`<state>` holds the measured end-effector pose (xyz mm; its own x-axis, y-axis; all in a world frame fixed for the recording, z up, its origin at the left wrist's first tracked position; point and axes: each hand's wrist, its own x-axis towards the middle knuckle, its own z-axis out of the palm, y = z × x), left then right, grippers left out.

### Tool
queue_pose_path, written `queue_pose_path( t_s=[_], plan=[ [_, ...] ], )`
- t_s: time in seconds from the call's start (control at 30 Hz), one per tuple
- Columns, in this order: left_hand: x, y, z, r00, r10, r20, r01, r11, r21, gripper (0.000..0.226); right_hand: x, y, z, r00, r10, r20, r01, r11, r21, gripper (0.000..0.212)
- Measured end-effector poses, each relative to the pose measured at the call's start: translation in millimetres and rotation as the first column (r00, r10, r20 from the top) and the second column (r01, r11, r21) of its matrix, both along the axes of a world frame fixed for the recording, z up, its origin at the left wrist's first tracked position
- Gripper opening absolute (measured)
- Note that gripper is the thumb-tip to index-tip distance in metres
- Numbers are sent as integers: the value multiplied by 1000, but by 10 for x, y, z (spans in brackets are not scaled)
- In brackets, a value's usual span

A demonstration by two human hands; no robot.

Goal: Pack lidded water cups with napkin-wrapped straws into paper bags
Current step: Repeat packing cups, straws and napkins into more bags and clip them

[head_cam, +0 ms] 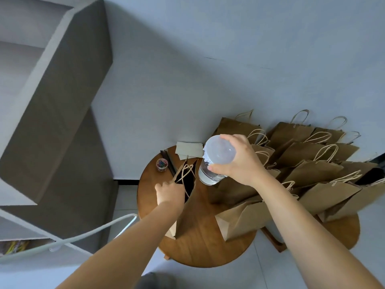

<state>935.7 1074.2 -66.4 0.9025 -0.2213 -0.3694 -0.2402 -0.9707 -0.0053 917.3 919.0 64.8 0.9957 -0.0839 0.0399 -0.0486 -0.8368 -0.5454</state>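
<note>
A clear lidded cup [214, 161] holding water hangs in the air, gripped from the side near its lid by my right hand [239, 161]. It is just right of and above the mouth of an upright brown paper bag [188, 197] on the round wooden table [204, 243]. My left hand [169, 193] holds the bag's left rim, keeping its mouth wide. The bag's twine handles [184, 171] stick up over the dark opening. Black straws [168, 162] and a stack of pale napkins [188, 150] lie at the table's far edge.
Many brown paper bags [308, 170] with twine handles crowd the table's right half. A small jar of coloured clips [162, 164] stands beside the straws. A grey shelf unit [56, 101] stands at the left, and a white cable [93, 232] runs across the lower left.
</note>
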Motion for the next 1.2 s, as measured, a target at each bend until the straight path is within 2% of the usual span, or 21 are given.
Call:
queue_pose_path(
  t_s=[0.07, 0.2, 0.3, 0.4, 0.53, 0.67, 0.77, 0.83, 1.0, 1.1, 1.2],
  plan=[
    [39, 19, -24, 999, 46, -24, -45, 998, 41, 48, 69, 7, -16, 1000, 11, 24, -11, 1000, 14, 83],
    [80, 53, -92, 984, 146, -98, -140, 988, 65, 107, 227, 26, -4, 996, 50, 78, -51, 999, 18, 81],
    [104, 88, -196, 978, 174, -112, -167, 984, 67, 127, 365, 59, -58, 991, 95, 90, -99, 994, 50, 83],
    [133, 114, -257, 977, 168, -130, -162, 985, 54, 133, 479, 120, -218, 986, 164, 25, -166, 979, 116, 83],
    [159, 153, -241, 983, 130, -133, -123, 991, 59, 139, 597, 254, -599, 959, 247, -141, -226, 962, 153, 84],
    [162, 279, -214, 990, 68, -127, -55, 993, 106, 138, 642, 344, -1074, 881, 349, -319, -381, 924, -42, 88],
    [166, 385, -207, 986, 35, -163, -9, 987, 162, 137, 712, 350, -1310, 792, 369, -487, -537, 800, -267, 96],
    [176, 439, -222, 984, 2, -179, 30, 983, 180, 135, 778, 355, -1424, 750, 342, -567, -596, 721, -353, 102],
    [212, 391, -246, 980, -111, -165, 136, 979, 154, 135, 908, 393, -1590, 653, 337, -679, -705, 597, -382, 101],
    [274, 378, -210, 966, -216, -145, 242, 950, 197, 137, 989, 481, -1661, 585, 368, -723, -767, 540, -346, 105],
    [334, 417, -226, 951, -271, -148, 300, 924, 237, 136, 1057, 580, -1805, 562, 395, -726, -796, 497, -346, 105]
  ],
)
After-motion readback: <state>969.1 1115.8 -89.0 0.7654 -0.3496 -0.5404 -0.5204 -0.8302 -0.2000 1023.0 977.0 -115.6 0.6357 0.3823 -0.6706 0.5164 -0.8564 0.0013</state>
